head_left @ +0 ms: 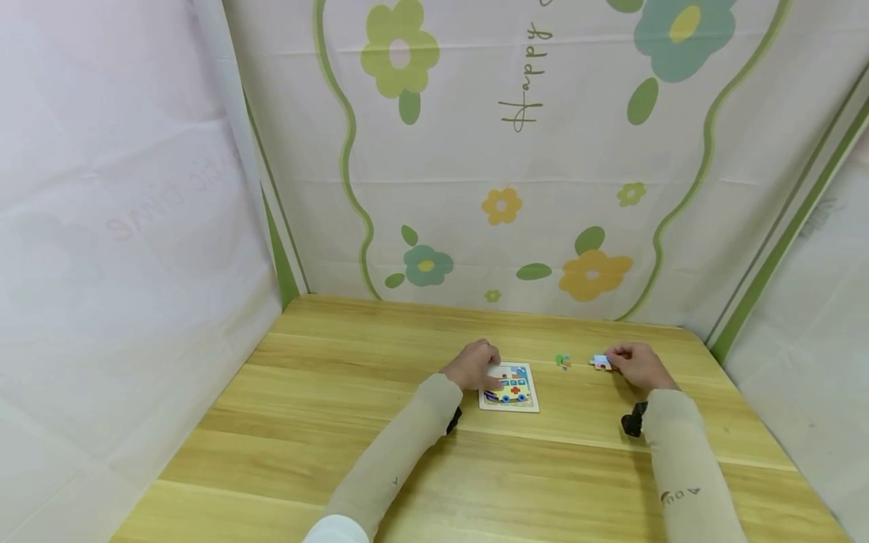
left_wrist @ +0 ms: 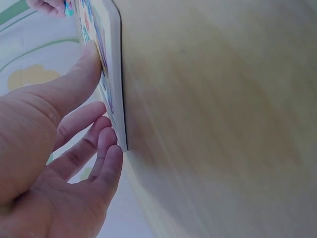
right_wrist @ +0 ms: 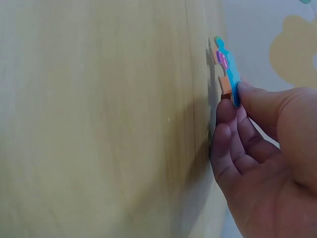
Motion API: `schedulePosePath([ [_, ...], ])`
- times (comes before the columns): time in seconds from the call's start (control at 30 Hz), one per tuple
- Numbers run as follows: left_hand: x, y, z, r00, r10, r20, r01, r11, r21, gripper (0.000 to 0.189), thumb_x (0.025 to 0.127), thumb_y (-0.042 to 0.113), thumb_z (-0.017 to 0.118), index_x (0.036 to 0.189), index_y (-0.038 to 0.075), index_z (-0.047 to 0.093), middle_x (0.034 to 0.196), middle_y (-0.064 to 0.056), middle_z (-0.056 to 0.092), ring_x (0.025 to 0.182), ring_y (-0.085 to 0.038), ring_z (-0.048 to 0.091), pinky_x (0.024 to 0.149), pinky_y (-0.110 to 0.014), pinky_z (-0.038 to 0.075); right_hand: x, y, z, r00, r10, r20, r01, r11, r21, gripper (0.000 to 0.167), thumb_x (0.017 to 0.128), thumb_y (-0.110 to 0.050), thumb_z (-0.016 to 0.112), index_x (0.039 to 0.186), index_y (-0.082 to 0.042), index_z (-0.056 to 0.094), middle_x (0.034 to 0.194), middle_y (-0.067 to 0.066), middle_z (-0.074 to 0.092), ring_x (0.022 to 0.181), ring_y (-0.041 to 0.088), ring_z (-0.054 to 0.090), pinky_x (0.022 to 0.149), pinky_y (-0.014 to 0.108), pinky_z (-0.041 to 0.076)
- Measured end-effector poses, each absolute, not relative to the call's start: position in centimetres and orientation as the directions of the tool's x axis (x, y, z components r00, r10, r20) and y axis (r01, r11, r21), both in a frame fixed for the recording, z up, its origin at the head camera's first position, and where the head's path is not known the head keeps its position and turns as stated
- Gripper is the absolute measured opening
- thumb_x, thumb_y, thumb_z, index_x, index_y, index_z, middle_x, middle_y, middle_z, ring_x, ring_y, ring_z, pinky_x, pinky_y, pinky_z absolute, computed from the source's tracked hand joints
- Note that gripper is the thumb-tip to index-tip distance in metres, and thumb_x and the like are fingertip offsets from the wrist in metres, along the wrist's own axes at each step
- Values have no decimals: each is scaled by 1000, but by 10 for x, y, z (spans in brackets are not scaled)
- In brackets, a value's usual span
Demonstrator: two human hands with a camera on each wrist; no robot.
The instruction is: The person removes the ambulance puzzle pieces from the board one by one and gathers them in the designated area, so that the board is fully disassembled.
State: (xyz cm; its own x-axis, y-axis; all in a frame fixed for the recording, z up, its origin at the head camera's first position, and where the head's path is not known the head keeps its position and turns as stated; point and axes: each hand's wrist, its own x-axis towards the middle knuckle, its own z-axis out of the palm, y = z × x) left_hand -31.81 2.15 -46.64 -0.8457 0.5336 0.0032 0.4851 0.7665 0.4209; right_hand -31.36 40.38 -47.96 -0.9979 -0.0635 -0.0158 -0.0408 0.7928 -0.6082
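Note:
A square jigsaw board with a pale rim lies flat on the table. Its picture shows a yellow ambulance with a red cross, and bare patches show near the top. My left hand rests at the board's left side. In the left wrist view the thumb touches the picture face, while the other fingers lie loosely bent by the board's edge. Off to the right, my right hand pinches a blue jigsaw piece with orange and purple parts between thumb and fingers, tilted up close to the tabletop.
Between the board and my right hand, a small green, blue and orange jigsaw piece lies on the wooden table. A flowered white cloth hangs behind the table's back edge, with more cloth at both sides.

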Motion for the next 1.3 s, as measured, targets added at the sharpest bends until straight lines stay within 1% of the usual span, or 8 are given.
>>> schedulePosePath([
  [0.27, -319, 23, -468, -852, 523, -6, 473, 777, 415, 44, 89, 31, 87, 124, 8, 73, 119, -2, 65, 104, -13, 60, 99, -26, 54, -318, 397, -484, -997, -72, -4, -57, 812, -580, 35, 112, -21, 51, 124, 6, 70, 120, 27, 71, 104, 35, 67, 89, 53, 55],
  [0.5, -318, 25, -467, -853, 522, -20, 468, 780, 416, 43, 91, 31, 86, 124, 8, 72, 118, -2, 65, 103, -12, 58, 99, -26, 53, -319, 394, -483, -997, -83, 0, -68, 824, -562, 32, 111, -20, 53, 119, 4, 73, 117, 26, 72, 104, 37, 67, 91, 56, 54],
  [0.7, -316, 24, -464, -850, 526, -14, 474, 777, 414, 42, 91, 30, 86, 124, 8, 72, 119, -2, 65, 105, -14, 58, 99, -26, 53, -321, 384, -479, -995, -94, 13, -86, 840, -536, 34, 109, -22, 57, 126, 5, 71, 124, 28, 70, 112, 43, 66, 94, 58, 54],
  [0.8, -316, 23, -465, -852, 523, -15, 471, 778, 415, 42, 91, 30, 86, 124, 8, 72, 119, -2, 64, 106, -14, 58, 99, -27, 53, -325, 371, -474, -990, -142, 14, -127, 831, -541, 35, 108, -20, 60, 128, 7, 69, 123, 27, 71, 110, 41, 68, 94, 56, 56],
  [0.97, -317, 21, -466, -852, 523, -19, 470, 781, 411, 42, 91, 31, 86, 124, 9, 72, 120, -3, 64, 106, -14, 58, 99, -27, 53, -331, 337, -467, -967, -256, 6, -219, 813, -540, 33, 106, -17, 65, 127, 8, 69, 117, 22, 73, 105, 33, 69, 91, 51, 58],
  [1.07, -316, 20, -466, -851, 524, -19, 471, 779, 413, 42, 90, 31, 86, 123, 8, 72, 120, -3, 65, 105, -15, 58, 99, -27, 53, -334, 311, -464, -948, -318, -8, -266, 808, -525, 33, 103, -17, 70, 127, 5, 70, 119, 19, 73, 108, 30, 69, 95, 50, 58],
  [1.2, -316, 20, -464, -849, 528, -19, 475, 779, 409, 42, 91, 31, 86, 123, 8, 71, 118, -3, 64, 102, -14, 57, 97, -27, 52, -334, 278, -458, -911, -410, -31, -341, 795, -502, 37, 99, -17, 75, 128, 4, 70, 124, 18, 73, 112, 31, 69, 100, 51, 57],
  [1.3, -318, 22, -465, -846, 532, -18, 482, 780, 400, 42, 91, 32, 86, 122, 9, 71, 116, -2, 63, 100, -13, 57, 97, -27, 52, -330, 258, -454, -889, -455, -55, -376, 792, -482, 37, 97, -14, 77, 129, 4, 70, 125, 18, 73, 115, 32, 68, 101, 51, 56],
])
